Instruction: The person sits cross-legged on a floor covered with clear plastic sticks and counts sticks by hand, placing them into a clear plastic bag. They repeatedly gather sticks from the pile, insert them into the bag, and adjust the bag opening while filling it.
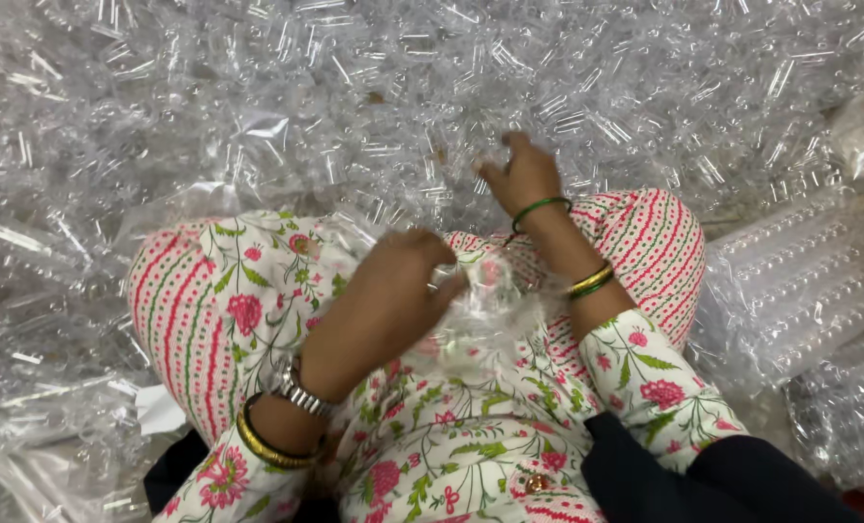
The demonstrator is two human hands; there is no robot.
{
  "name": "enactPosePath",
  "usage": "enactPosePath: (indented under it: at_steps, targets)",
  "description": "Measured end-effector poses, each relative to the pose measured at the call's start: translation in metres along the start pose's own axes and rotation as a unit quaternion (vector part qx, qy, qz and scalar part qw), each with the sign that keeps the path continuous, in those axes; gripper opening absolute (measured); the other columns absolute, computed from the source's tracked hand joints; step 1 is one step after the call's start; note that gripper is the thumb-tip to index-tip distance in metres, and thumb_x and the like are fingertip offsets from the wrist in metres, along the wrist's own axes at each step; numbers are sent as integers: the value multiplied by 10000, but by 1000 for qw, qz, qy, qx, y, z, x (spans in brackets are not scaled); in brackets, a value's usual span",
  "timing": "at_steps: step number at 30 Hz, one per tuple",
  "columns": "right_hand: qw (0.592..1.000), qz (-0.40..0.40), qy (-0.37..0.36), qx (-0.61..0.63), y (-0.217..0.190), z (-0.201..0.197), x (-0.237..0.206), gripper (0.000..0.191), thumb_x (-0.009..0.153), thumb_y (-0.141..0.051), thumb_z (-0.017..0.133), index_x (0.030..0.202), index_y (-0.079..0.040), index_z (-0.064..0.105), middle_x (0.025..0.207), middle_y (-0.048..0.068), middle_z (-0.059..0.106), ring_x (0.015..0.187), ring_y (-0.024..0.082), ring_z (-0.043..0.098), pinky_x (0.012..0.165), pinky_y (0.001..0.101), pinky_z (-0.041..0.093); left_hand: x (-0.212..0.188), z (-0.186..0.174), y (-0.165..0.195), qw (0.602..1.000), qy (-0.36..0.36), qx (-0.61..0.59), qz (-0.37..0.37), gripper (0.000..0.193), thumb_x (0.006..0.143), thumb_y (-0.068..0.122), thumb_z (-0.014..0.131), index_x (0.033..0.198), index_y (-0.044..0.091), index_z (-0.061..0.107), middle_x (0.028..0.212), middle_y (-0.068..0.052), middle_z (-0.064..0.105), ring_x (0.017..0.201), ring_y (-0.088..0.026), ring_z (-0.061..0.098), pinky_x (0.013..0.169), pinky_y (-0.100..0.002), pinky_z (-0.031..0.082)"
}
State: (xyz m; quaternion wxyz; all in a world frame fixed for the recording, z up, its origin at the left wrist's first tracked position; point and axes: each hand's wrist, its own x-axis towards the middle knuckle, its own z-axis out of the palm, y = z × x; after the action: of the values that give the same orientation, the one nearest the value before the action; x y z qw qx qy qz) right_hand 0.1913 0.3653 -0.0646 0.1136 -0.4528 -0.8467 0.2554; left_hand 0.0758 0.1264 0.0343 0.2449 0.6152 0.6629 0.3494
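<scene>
I sit on the floor with my knees up, in floral and red-striped clothes. My left hand (393, 295) rests in my lap, its fingers closed on a small bunch of clear plastic pieces (476, 324). My right hand (521, 174) reaches forward over my knee into the heap of clear plastic pieces (374, 107), fingers bent down among them. Whether it holds one I cannot tell. Bangles and a watch sit on my wrists.
Small transparent plastic pieces cover the floor on every side. Clear bags packed with more such pieces (800, 281) lie at the right. A loose clear plastic sheet (229, 184) lies over my left knee.
</scene>
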Motion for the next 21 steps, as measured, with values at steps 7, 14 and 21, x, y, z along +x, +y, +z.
enactPosePath:
  at_steps: [7,14,21]
  targets:
    - [997,-23,45,53,0,7,-37,554,712,-156,827,1183,-27,567,982,140,654,770,290,689,670,408,574,29,25,-65,972,70,-115,-191,284,988,211,655,1186,14,701,1008,-219,751,879,-277,749,766,-364,580]
    - [983,-141,-29,115,-43,2,-61,231,912,-178,759,1058,-52,631,856,101,697,696,206,711,627,350,566,33,52,-98,967,107,-198,-118,566,845,135,740,1368,14,558,1105,-158,711,914,-216,731,714,-311,605]
    - [921,-364,42,-132,-74,-11,30,388,876,49,600,1214,-105,716,1213,105,712,1190,312,631,1024,445,503,52,50,-120,872,178,-432,-148,318,916,94,694,1221,65,609,815,-9,619,688,-94,574,554,-250,471]
